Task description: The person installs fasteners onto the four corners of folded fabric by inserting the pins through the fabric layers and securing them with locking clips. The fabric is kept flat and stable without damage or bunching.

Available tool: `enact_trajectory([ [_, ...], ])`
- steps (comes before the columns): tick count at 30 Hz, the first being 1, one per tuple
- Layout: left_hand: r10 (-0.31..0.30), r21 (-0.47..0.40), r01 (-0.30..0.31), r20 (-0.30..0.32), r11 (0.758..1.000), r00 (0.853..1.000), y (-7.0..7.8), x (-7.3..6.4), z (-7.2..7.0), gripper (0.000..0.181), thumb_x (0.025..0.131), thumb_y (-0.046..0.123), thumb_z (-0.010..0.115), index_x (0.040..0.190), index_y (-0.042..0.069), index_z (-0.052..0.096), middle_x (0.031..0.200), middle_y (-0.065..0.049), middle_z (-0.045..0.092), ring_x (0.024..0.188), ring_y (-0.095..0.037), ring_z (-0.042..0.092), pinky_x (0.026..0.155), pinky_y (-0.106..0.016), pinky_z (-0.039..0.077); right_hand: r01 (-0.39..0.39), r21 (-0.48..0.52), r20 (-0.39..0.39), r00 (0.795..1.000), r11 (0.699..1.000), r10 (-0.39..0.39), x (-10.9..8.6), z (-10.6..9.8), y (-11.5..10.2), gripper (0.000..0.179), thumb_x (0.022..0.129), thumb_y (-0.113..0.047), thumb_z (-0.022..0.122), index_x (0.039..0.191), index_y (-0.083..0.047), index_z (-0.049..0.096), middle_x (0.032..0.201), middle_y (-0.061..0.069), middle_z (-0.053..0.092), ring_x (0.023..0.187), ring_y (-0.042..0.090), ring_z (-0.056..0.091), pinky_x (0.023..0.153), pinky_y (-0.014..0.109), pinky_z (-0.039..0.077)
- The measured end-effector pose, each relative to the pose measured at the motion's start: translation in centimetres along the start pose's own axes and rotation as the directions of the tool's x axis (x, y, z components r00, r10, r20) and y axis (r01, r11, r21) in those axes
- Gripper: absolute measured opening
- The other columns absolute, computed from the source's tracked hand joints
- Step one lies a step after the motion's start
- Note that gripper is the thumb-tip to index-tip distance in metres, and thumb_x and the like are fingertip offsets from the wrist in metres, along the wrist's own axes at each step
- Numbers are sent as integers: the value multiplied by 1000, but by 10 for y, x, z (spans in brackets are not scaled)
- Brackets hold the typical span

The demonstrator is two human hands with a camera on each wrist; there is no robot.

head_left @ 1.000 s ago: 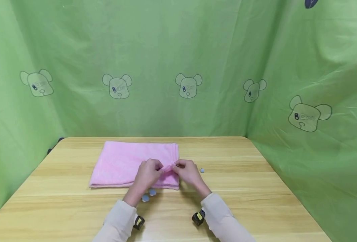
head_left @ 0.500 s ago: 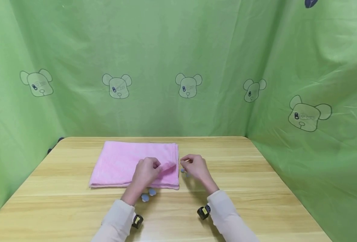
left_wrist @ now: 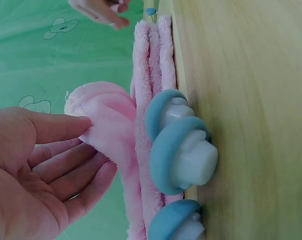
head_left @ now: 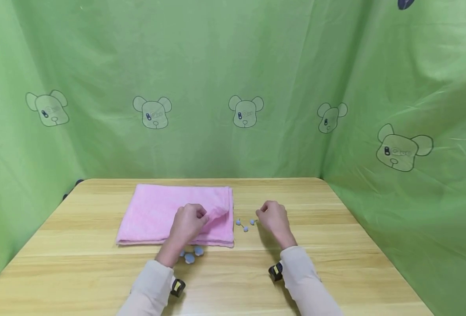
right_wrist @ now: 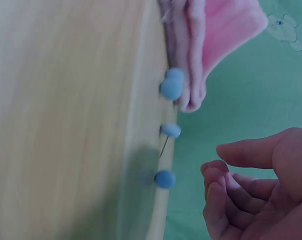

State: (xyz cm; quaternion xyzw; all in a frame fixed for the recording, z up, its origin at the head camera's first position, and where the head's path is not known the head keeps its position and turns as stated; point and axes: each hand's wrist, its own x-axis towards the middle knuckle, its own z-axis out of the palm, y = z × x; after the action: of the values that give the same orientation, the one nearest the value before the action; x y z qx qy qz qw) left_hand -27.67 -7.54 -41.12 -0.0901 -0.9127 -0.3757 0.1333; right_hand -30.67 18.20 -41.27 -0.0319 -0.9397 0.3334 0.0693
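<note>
A pink folded plush towel (head_left: 158,210) lies on the table. My left hand (head_left: 187,221) pinches its raised top layer between thumb and fingers, which shows up close as a lifted flap (left_wrist: 108,107) in the left wrist view. My right hand (head_left: 274,219) hovers right of the towel, thumb and fingers loosely bent; in the right wrist view nothing shows between the thumb (right_wrist: 246,151) and fingertips. Close by lie round-headed blue pins, one nearest the towel (head_left: 238,222), another below it (head_left: 246,229), and one beside my right fingertips (head_left: 252,222). A thin needle shows on one pin (right_wrist: 171,131).
Mushroom-shaped pieces with blue caps and white stems (left_wrist: 196,160) sit at the towel's near edge, beside my left wrist. The wooden table (head_left: 327,263) ends at the back and sides against green curtains (head_left: 197,149) printed with bear faces.
My right hand has left the towel's right edge and moved right, uncovering blue pins. My left hand has shifted slightly left, keeping its pinch on the towel.
</note>
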Motion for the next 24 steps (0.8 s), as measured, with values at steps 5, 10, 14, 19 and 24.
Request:
enact_trajectory([
  [5,-12,-2,12,9,1000,1000,0,0,-1,7,85,10,79,87,3,76,81,-9,76,71,-20,69,75,-38,59,-72,-96,39,996,993,77,4,-1,11,29,93,-19,66,69,-9,53,60,0,50,50,10,40,44,22,33],
  [10,-14,-10,14,16,1000,1000,-1,0,-2,8,86,11,78,87,3,76,81,-9,76,73,-21,70,75,-38,60,-84,-162,83,992,983,99,6,1,15,44,90,-22,69,57,-14,40,52,-5,35,47,9,33,42,21,28],
  [14,-14,-26,14,15,1000,1000,-2,0,-3,7,86,10,78,86,3,76,79,-9,75,71,-20,69,74,-38,59,-76,-193,82,992,978,94,6,2,16,46,88,-23,69,56,-15,38,53,-4,33,49,11,34,44,23,30],
  [19,-22,-29,23,16,999,1000,-2,1,-3,7,86,10,78,85,3,76,79,-8,75,72,-20,68,75,-38,59,-80,-224,90,991,971,102,6,2,18,43,85,-21,70,56,-15,38,56,-1,36,52,14,38,46,25,33],
  [24,-21,-26,21,17,999,1000,-1,1,-3,7,86,11,78,85,4,76,79,-8,75,72,-20,68,75,-38,59,-70,-238,117,988,969,101,6,3,20,39,82,-16,68,56,-15,38,56,-1,37,52,15,39,46,26,33],
])
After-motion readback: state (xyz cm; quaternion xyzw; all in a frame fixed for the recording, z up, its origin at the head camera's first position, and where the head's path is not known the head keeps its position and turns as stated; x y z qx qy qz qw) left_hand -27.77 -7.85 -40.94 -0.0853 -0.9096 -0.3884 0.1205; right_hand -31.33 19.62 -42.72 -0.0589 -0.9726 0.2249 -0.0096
